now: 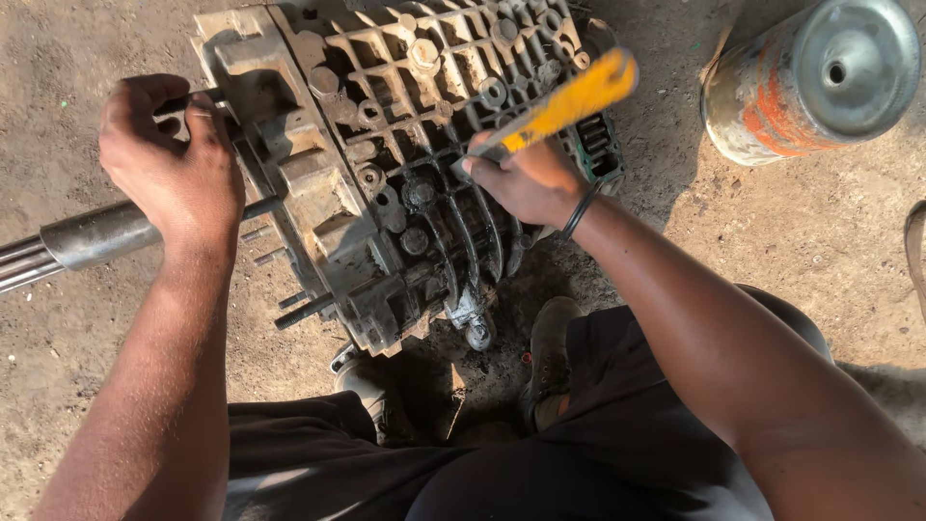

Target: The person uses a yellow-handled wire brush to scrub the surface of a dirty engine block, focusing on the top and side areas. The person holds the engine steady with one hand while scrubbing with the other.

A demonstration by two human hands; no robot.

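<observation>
1. A grimy cast-metal gearbox housing (386, 174) lies on the dirt floor (791, 232), its ribbed, bolt-studded face turned up, just beyond the crouching person's shoes.
2. The left hand (174, 164) is clenched at the housing's left edge, fingers wrapped around a dark bar there; a steel shaft (87, 236) runs out from under that hand, away from the housing.
3. The right hand (526, 178) is closed around a yellow-handled tool (569, 101), the handle angled up over the housing's right side; the tip is hidden against the ribs, so the tool's kind cannot be told.
4. Judged from this grip, good work means bracing the housing firmly with the left hand and keeping the tool seated squarely, since oily ribs invite a slip.
5. A rusted orange-and-silver canister (810, 77) lies well to the right of the housing.
</observation>
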